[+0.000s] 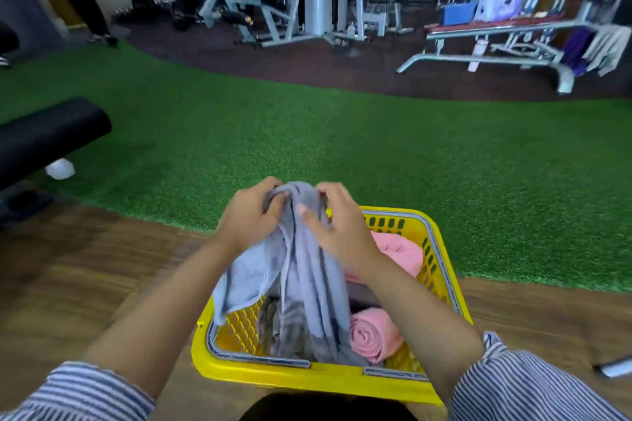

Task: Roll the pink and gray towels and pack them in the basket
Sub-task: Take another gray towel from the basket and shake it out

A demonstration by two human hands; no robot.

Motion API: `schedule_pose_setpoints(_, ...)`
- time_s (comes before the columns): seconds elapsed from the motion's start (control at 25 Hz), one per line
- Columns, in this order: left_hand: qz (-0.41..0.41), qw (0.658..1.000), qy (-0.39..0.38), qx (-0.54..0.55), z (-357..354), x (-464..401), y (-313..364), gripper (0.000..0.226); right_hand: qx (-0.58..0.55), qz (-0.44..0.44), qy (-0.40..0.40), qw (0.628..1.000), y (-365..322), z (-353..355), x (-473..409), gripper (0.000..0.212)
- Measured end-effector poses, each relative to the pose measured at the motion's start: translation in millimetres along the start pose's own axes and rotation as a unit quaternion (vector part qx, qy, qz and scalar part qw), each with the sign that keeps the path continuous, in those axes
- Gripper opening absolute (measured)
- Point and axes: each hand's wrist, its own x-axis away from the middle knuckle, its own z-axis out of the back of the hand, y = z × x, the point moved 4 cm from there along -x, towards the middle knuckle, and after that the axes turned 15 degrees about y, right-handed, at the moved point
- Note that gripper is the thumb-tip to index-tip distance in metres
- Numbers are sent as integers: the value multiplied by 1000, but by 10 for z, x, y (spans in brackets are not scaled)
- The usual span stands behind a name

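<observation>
- Both hands, left hand and right hand, pinch the top edge of the gray towel, grip clamped on cloth.
- It hangs unrolled into the yellow basket, beside a rolled pink towel.
- Next, likely: lift it clear, spread, roll.

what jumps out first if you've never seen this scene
Both hands, left and right, grip the top of a gray towel held up in the centre, its lower end hanging into a bright yellow basket on the wooden floor. Inside the basket, a rolled pink towel lies at the near right and another pink towel sits at the far right.
</observation>
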Motion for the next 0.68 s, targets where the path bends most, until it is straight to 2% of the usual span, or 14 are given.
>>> schedule_pose_setpoints(0.08, 6, 999, -26, -29, -16, 62, -23, 21, 37, -9, -62, 997, 135, -31, 172, 16)
schedule_pose_setpoints(0.16, 17, 998, -52, -38, -1, 142, -71, 16, 40, -26, -46, 998, 189, 25, 178, 14)
schedule_pose_setpoints(0.28, 10, 998, -50, -46, 71, 174, 43, 31, 51, -26, -7, 998, 111, 137, 20, 16)
schedule_pose_setpoints(0.36, -5, 999, -7, -39, 217, -112, 317, 33, 40, 1, 34, 999, -72, 256, -193, 20)
schedule_pose_setpoints(0.48, -56, 991, 116, -28, 688, -1014, 1016, 39, 5, 34, 165, 986, -633, 633, -885, 21)
schedule_pose_setpoints(0.52, -36, 990, 134, -22, 841, -1290, 1253, 43, -7, 29, 216, 976, -828, 790, -1123, 18)
schedule_pose_setpoints(0.6, 62, 991, 119, -8, 893, -1617, 1436, 47, -28, 19, 306, 951, -1140, 1042, -1344, 11)
schedule_pose_setpoints(0.68, 181, 980, 77, 33, 705, -1577, 1288, 37, -21, 73, 353, 933, -1281, 1115, -1152, 11)
